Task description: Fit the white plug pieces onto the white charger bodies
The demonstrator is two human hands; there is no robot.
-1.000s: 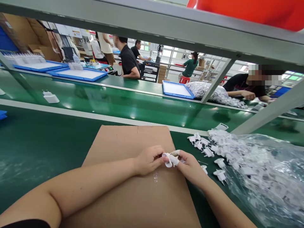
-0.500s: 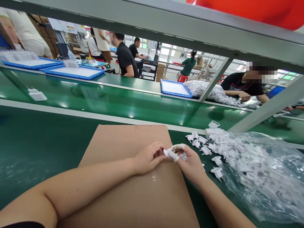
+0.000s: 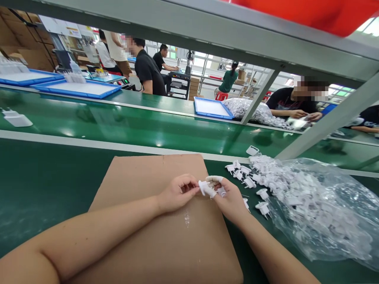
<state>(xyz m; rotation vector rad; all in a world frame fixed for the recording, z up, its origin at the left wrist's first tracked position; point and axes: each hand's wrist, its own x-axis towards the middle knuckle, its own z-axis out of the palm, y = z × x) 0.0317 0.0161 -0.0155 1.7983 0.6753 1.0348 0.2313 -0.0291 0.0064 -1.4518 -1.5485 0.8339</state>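
My right hand [image 3: 229, 197], with white covers on its thumb and forefinger, grips a small white plastic part [image 3: 203, 187] over the right side of a brown cardboard sheet [image 3: 160, 236]. Another white piece [image 3: 221, 191] shows within its curled fingers. My left hand [image 3: 178, 193] is closed, its thumb and fingertips pinched at the left edge of the gripped part; anything between them is too small to make out. Loose white pronged parts [image 3: 248, 182] lie just beyond my right hand, beside a heap of the same parts [image 3: 299, 197] in clear plastic.
A metal post [image 3: 260, 96] and shelf beam [image 3: 189, 33] cross the view above the green conveyor [image 3: 133, 132]. One white part [image 3: 17, 118] lies on the conveyor at left. Blue-rimmed trays [image 3: 213, 107] stand beyond, with people working behind.
The view has shifted, so most things appear further left. More of the white part shows between my hands. The part on the conveyor has moved left.
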